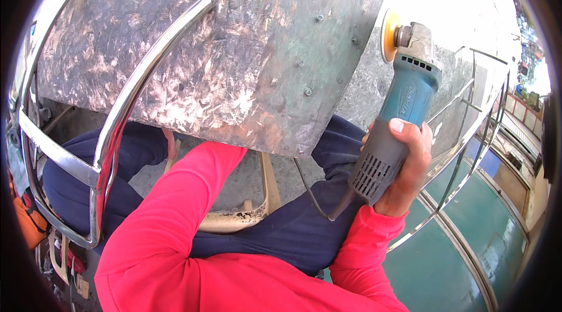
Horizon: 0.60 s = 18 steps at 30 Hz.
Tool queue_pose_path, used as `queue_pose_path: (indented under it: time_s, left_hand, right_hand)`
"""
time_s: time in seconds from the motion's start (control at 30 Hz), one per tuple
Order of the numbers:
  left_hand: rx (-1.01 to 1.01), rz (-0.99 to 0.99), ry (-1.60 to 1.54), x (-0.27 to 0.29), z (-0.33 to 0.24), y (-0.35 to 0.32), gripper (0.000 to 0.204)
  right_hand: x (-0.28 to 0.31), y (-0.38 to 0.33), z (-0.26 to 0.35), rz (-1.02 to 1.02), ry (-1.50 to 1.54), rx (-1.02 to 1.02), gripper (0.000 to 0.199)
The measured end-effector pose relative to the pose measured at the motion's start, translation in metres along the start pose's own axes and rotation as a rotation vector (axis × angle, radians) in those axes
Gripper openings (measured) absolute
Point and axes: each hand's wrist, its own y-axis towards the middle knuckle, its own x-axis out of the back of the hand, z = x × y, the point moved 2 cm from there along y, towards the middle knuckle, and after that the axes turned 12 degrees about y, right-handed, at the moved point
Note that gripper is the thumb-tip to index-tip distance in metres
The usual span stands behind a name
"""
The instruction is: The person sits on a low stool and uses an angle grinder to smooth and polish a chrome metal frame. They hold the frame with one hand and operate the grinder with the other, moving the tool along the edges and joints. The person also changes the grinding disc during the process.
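My right hand [411, 157] is wrapped round the grey rear body of a teal angle grinder [413, 86], thumb on its near side. The grinder points upward, and its yellowish disc [389, 36] stands at the right edge of a worn, scuffed wooden board [228, 48] with bolts along that side. Whether the disc touches anything, I cannot tell. My left forearm in a red sleeve [193, 186] runs under the board's near edge, which hides my left hand. From the grinder's lower end a dark cord [310, 189] loops up toward the board.
A bent, shiny metal tube frame [132, 86] rises at the left. Below the board, a beige plastic stool or chair [240, 218] shows between my navy-trousered legs [281, 236]. Thin metal bars [462, 154] and a green panel [433, 265] stand at the right. An orange bag-like thing [29, 224] lies far left.
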Motion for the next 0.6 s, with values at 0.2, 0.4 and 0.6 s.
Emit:
queue_pose_path:
  time_s: [0.2, 0.4, 0.6]
  left_hand:
    - [-0.076, 0.009, 0.064, 0.003, -0.006, -0.009, 0.026]
    - [-0.204, 0.019, 0.208, 0.035, -0.008, -0.038, 0.026]
    - [-0.449, 0.17, 0.47, 0.122, -0.046, -0.109, 0.017]
  right_hand:
    - [0.0, 0.002, 0.001, 0.062, -0.03, 0.068, 0.039]
    - [0.01, -0.001, 0.009, 0.138, 0.052, 0.102, 0.027]
    - [0.032, 0.004, 0.006, 0.108, 0.162, 0.119, 0.028]
